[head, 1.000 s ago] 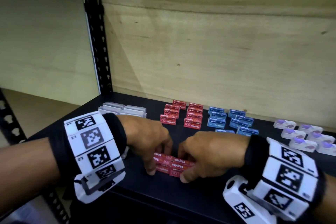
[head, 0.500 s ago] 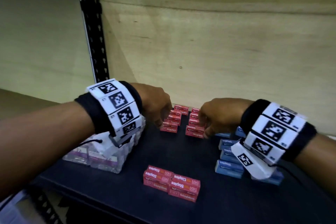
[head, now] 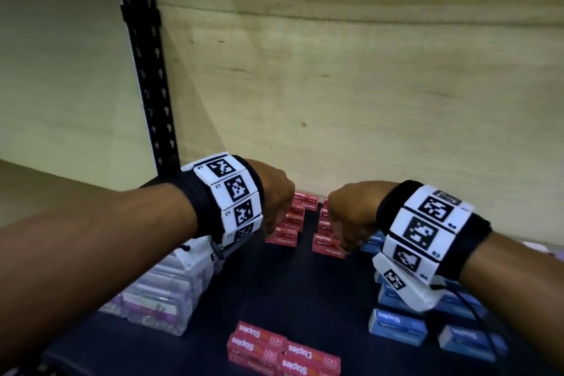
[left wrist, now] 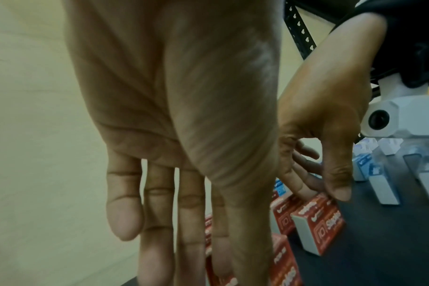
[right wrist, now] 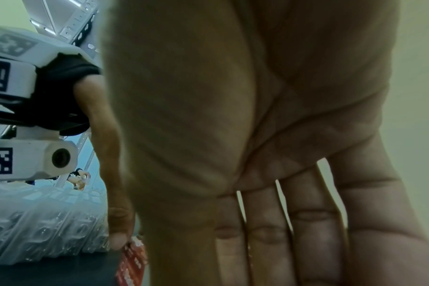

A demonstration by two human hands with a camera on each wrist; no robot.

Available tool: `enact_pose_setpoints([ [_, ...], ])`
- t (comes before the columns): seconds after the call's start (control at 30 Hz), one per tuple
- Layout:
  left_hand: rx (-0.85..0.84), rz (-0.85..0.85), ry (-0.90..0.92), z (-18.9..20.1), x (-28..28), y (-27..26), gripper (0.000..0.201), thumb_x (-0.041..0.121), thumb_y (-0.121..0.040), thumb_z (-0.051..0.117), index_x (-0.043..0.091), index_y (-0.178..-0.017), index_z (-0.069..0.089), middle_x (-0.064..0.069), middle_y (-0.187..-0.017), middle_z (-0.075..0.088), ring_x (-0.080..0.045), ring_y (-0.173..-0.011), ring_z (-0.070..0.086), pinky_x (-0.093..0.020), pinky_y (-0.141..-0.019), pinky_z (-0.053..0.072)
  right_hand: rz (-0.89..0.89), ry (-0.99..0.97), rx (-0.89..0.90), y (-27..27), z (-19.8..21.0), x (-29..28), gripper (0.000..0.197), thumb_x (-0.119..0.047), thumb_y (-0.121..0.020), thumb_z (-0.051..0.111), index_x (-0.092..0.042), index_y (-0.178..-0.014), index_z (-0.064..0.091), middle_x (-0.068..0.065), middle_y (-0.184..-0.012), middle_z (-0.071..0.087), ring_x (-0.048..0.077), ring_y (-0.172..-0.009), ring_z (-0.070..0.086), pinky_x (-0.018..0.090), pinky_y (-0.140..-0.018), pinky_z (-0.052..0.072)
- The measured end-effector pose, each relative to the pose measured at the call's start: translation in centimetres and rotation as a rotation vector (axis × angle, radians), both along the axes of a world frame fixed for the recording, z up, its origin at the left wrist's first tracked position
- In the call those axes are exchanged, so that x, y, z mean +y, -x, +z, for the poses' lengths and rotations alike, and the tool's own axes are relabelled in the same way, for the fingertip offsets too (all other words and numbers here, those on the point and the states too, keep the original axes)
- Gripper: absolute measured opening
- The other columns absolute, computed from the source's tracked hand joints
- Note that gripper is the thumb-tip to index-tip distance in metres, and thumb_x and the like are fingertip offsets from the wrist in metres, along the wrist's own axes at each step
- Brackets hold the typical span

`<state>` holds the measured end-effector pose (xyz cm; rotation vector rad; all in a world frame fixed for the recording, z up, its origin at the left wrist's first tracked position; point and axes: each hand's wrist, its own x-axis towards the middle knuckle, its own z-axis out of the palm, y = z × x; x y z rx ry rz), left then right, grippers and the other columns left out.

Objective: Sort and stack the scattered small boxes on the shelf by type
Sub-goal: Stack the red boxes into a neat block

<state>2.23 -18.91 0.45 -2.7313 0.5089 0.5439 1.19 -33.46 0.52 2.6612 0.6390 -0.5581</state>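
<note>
Both hands, left (head: 276, 192) and right (head: 348, 207), fingers straight over rear red staple boxes (head: 326, 246), near back wall

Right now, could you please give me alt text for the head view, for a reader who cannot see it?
Two hands, left hand and right hand, reach over two rows of red staple boxes at the back of a dark shelf. A stack of red boxes sits at the front, clear packs left, blue boxes right.
</note>
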Motion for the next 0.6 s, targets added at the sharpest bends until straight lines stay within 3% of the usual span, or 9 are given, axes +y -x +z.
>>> enact_pose_setpoints([
  [0.07, -0.003, -0.019, -0.042, -0.3, -0.5, 0.1, 0.031, 0.027, -0.084, 0.076, 0.018, -0.113, 0.068, 0.004, -0.095, 0.061, -0.013, -0.083, 0.054, -0.023, -0.063, 0.04, 0.01, 0.012, -0.024, 0.0, -0.2, 0.2, 0.025, -0.019, -0.084, 0.074, -0.009, -0.107, 0.07, 0.001, -0.09, 0.063, 0.02, -0.085, 0.061, 0.028, -0.073, 0.048],
  [0.17, -0.037, -0.03, -0.087, -0.6, -1.0, 0.5, 0.033, 0.025, -0.085, 0.076, 0.017, -0.115, 0.066, 0.003, -0.095, 0.057, -0.016, -0.081, 0.052, -0.027, -0.067, 0.039, 0.027, 0.035, -0.044, 0.2, -0.3, 0.4, 0.023, -0.021, -0.085, 0.075, -0.009, -0.103, 0.067, 0.001, -0.082, 0.06, 0.02, -0.078, 0.058, 0.028, -0.066, 0.046],
  [0.27, -0.061, -0.032, -0.064, -0.2, -0.9, 1.0, 0.029, 0.026, -0.084, 0.076, 0.017, -0.111, 0.068, 0.003, -0.091, 0.059, -0.017, -0.077, 0.053, -0.027, -0.064, 0.041, 0.032, 0.018, -0.06, 0.7, 0.0, 0.2, 0.02, -0.021, -0.085, 0.075, -0.009, -0.1, 0.068, -0.002, -0.073, 0.055, 0.018, -0.07, 0.056, 0.026, -0.057, 0.043],
  [0.4, -0.04, -0.03, 0.013, 0.3, -0.2, 2.1, 0.021, 0.025, -0.084, 0.076, 0.02, -0.103, 0.07, 0.012, -0.076, 0.054, -0.012, -0.076, 0.054, -0.023, -0.057, 0.04, 0.028, -0.033, -0.032, 2.0, 0.7, -0.2, 0.024, -0.024, -0.085, 0.075, -0.011, -0.105, 0.072, -0.001, -0.087, 0.069, 0.018, -0.08, 0.063, 0.025, -0.064, 0.047],
  [0.5, -0.032, -0.051, 0.036, 0.3, 0.5, 3.4, 0.022, 0.028, -0.083, 0.077, 0.02, -0.103, 0.071, 0.012, -0.082, 0.06, -0.01, -0.075, 0.057, -0.02, -0.053, 0.039, 0.058, -0.02, -0.023, 3.6, 0.9, -0.3, 0.021, -0.024, -0.086, 0.072, -0.015, -0.106, 0.075, 0.0, -0.1, 0.074, 0.017, -0.084, 0.065, 0.022, -0.063, 0.045],
  [0.6, -0.011, -0.083, 0.041, 0.2, 0.9, 5.3, 0.013, 0.028, -0.082, 0.077, 0.021, -0.092, 0.072, 0.015, -0.071, 0.059, -0.006, -0.067, 0.056, -0.019, -0.053, 0.04, 0.079, -0.039, -0.013, 5.3, 0.8, -0.3, 0.02, -0.026, -0.086, 0.072, -0.016, -0.103, 0.075, -0.001, -0.098, 0.074, 0.015, -0.079, 0.063, 0.02, -0.058, 0.043],
])
